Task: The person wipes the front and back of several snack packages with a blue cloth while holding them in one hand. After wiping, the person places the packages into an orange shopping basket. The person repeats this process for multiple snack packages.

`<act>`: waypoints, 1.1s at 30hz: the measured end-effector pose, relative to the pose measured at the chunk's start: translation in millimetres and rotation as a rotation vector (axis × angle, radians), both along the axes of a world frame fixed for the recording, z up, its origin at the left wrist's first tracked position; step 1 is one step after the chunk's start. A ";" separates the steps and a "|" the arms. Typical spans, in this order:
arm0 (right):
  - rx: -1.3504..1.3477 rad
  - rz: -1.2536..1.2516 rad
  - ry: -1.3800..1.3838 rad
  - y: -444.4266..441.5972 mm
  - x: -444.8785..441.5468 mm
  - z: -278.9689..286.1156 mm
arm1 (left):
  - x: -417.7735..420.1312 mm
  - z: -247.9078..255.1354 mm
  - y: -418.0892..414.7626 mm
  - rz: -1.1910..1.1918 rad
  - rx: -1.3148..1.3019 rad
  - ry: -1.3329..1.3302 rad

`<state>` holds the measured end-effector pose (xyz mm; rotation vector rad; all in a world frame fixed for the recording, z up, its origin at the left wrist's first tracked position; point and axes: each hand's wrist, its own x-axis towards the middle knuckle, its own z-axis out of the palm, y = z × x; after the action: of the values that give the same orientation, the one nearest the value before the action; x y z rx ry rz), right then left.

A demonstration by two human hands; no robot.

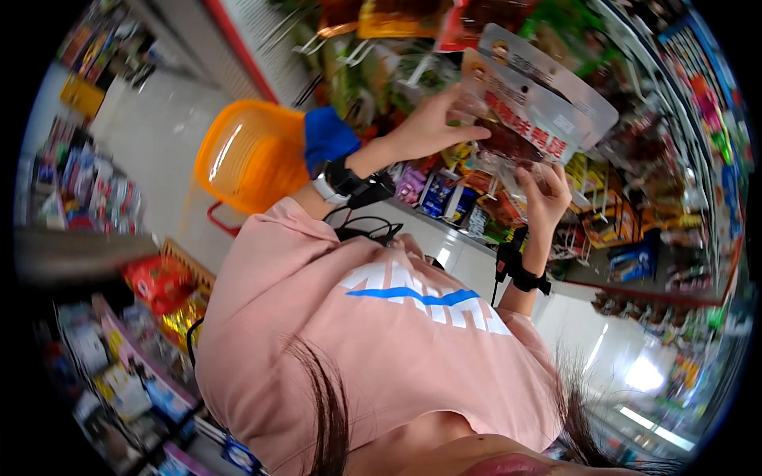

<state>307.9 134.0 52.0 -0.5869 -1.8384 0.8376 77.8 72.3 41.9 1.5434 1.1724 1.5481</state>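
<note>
Two clear-fronted, vacuum-type snack pouches with grey printed headers are held up at the hanging rack. The front pouch (518, 116) bears red writing and shows dark brown meat inside. Behind it, the second pouch (574, 98) overlaps and shows mostly its header. My left hand (440, 122) grips the left side of the pouches, thumb across the front; its other fingers are partly hidden. At the lower edge, my right hand (545, 190) pinches the front pouch's clear plastic between thumb and fingers. Whether it also grips the rear pouch is unclear.
Packaged snacks hang on metal hooks (357, 50) around the pouches, with a lower shelf of small bags (437, 193) beneath. An orange plastic chair-like object (250, 157) with a red leg stands left, a blue cloth-like item (330, 140) beside it. More shelves (128, 363) are behind me.
</note>
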 end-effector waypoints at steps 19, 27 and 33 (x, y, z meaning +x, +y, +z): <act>-0.335 0.728 -0.903 -195.7 -418.5 -206.7 | -195.2 -184.8 -345.5 0.859 -0.918 0.024; -0.372 0.720 -0.872 -205.6 -419.7 -243.1 | -204.9 -164.7 -328.7 0.804 -0.824 0.076; -0.522 1.297 -0.417 -135.4 -321.2 -87.5 | -179.9 -89.1 -260.2 0.596 -0.509 0.124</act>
<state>-13.3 -1.4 -35.5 0.2736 -2.3214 2.2099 -102.1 -187.9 -47.2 1.0043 2.0423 1.3429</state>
